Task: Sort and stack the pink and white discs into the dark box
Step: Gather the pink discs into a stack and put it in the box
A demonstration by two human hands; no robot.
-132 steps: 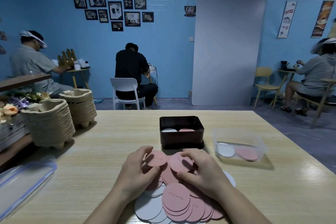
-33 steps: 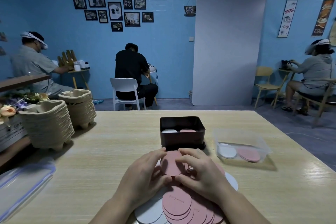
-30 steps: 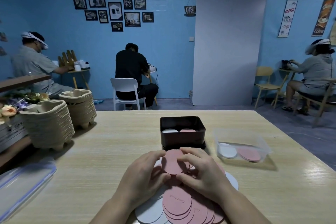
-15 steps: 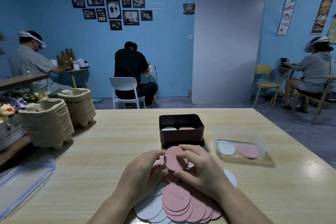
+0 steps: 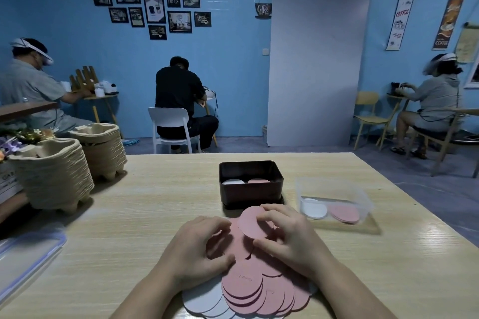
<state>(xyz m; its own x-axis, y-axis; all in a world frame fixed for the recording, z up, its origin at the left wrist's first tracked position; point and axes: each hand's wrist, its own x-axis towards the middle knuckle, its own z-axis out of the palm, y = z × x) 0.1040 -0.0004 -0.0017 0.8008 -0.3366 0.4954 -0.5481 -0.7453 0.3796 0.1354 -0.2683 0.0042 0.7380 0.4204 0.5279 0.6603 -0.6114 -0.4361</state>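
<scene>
Pinches pink disc (image 5: 252, 223) between right hand (image 5: 293, 235) thumb and fingertips, steadies pile (image 5: 248, 285) beneath with curled left hand (image 5: 197, 248) (grip unclear), mid sorting step; next likely needs short carry forward into dark box (image 5: 250, 194) just beyond fingertips, onto its pink stack.

Box (image 5: 251, 195) behind the disc pile (image 5: 243, 286), tub (image 5: 327, 188) to its right, tray stacks (image 5: 53, 176) far left on the table (image 5: 155, 204)

A single wide-angle camera on the person's head looks forward and down along the wooden table (image 5: 155, 202). Closest to it, at the bottom edge, are the left hand (image 5: 197, 248) and right hand (image 5: 290, 238) over the disc pile (image 5: 246, 290). The dark box (image 5: 250, 191) sits just beyond, and the blue wall (image 5: 233, 72) stands far behind.
</scene>
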